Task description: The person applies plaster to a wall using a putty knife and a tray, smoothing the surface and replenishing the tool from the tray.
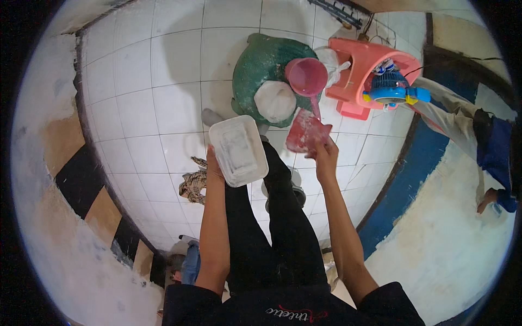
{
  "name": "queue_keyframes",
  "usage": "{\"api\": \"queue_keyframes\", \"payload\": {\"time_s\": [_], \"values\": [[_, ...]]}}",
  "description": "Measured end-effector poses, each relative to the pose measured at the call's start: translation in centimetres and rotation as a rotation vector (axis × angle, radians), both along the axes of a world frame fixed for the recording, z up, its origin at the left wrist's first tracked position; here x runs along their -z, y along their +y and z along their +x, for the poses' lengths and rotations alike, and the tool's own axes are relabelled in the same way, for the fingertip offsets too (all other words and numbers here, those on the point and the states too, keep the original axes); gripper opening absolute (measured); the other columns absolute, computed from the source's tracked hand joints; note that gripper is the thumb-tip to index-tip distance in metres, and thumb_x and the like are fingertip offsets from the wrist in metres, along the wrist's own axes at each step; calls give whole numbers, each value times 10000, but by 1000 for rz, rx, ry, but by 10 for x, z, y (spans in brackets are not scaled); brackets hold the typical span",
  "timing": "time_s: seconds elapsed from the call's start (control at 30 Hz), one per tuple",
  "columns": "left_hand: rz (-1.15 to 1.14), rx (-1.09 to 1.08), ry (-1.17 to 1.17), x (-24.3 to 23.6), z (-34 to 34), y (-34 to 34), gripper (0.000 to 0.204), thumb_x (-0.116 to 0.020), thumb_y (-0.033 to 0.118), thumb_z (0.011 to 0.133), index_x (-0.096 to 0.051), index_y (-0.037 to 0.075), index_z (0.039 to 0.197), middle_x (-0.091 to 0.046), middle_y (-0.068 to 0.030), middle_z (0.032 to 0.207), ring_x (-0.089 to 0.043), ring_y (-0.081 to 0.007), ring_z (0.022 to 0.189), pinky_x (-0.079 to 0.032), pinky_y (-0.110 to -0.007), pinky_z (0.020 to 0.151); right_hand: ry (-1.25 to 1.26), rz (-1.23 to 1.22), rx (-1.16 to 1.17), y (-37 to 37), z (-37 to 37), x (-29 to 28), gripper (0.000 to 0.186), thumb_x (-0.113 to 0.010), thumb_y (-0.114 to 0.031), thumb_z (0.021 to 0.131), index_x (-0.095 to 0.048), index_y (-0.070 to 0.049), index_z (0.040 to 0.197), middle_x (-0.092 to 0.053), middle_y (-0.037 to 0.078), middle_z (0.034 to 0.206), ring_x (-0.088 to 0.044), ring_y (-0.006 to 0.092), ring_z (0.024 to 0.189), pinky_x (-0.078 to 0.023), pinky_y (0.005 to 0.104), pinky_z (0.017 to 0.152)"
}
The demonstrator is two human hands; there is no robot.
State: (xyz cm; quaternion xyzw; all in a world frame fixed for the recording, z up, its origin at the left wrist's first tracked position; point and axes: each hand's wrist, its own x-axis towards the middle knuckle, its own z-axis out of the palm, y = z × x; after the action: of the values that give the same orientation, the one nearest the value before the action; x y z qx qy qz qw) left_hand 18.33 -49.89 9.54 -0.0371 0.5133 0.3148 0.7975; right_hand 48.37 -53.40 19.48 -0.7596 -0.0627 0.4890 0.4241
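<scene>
My left hand grips the side of a white rectangular plastic tub, which has a pale paste smeared over its bottom. In my right hand is a flat red scraper, streaked with white and held by its lower right edge. Beyond both hands lies a crumpled green sack dusted with white. On it sits a rounded white mass, perhaps powder or paste; I cannot tell. Beside that mass stands a pink dipper, its handle pointing toward the scraper.
A coral-pink plastic chair at far right carries a small blue fan with a cord. A checked cloth lies on the white tiles left of my legs. At the right edge another person's foot shows.
</scene>
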Motion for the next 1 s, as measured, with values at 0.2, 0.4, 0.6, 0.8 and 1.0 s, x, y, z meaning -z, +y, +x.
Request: {"api": "queue_keyframes", "payload": {"time_s": [0.2,0.4,0.6,0.8,1.0], "values": [[11,42,-75,42,16,-7,1132,-605,816,679,-324,37,1451,-472,-192,1375,-497,-361,1213,-461,-514,1010,-263,99,-71,3,1,133,252,-569,-128,906,-599,35,1097,-678,102,862,-642,140,686,-536,300,586],[-30,7,-57,37,-6,-22,1147,-699,764,632,-363,15,1433,-496,-170,1377,-513,-335,1220,-481,-495,994,-663,-120,-253,35,-28,147,201,-611,-145,843,-581,48,891,-649,188,706,-660,273,631,-487,377,593],[38,6,-213,15,28,-5,1214,-710,790,579,-346,7,1432,-456,-203,1393,-488,-340,1239,-482,-494,996,-725,-190,-290,36,-23,167,183,-611,-107,815,-544,57,861,-637,225,698,-664,378,673,-496,432,613],[65,18,-255,28,12,-11,1268,-702,812,552,-306,9,1450,-388,-265,1424,-438,-377,1286,-489,-511,985,-698,-156,-363,43,-41,181,347,-582,-142,859,-523,86,1114,-641,301,849,-647,457,814,-500,509,734],[78,43,-313,21,37,-5,1302,-691,831,536,-276,23,1468,-341,-305,1447,-400,-411,1320,-483,-530,989,-632,-214,-287,39,-16,217,305,-605,-194,845,-617,35,1046,-671,265,883,-655,442,838,-503,514,759]]}}
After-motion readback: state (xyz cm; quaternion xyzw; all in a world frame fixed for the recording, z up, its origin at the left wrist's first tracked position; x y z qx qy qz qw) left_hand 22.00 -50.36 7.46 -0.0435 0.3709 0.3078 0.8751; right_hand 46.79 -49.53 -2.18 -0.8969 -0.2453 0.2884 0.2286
